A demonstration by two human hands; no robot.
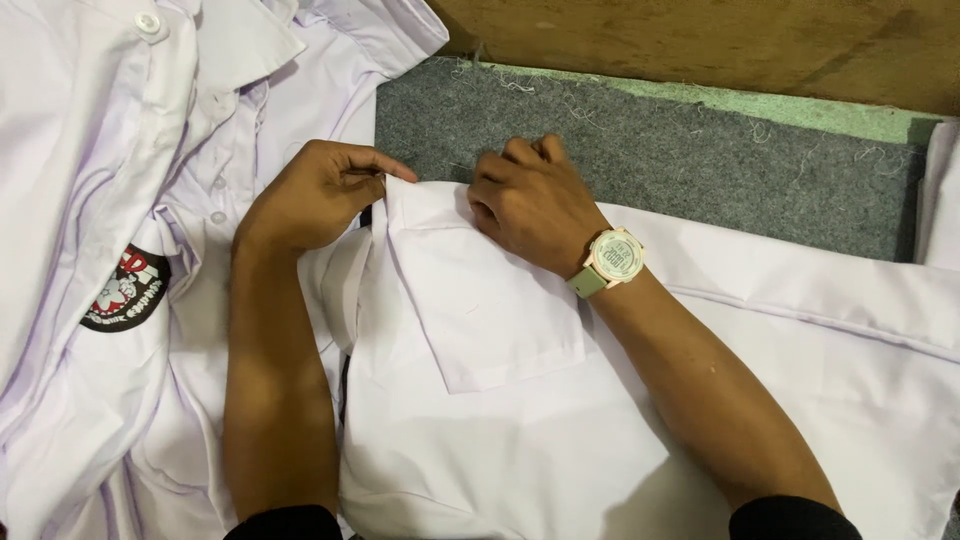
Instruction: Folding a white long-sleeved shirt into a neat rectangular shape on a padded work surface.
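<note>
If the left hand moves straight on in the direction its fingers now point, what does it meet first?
The left hand points right, pinching the white shirt's edge. Going straight on, it would probably first meet the right hand pressing on the same fold, just across a small gap.

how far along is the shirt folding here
Done: one white shirt lies flat on the grey mat, pocket up. In hand: the left hand and right hand pinch its top edge by the pocket. Left: the shirt is not folded up, and crumpled shirts wait alongside.
</note>
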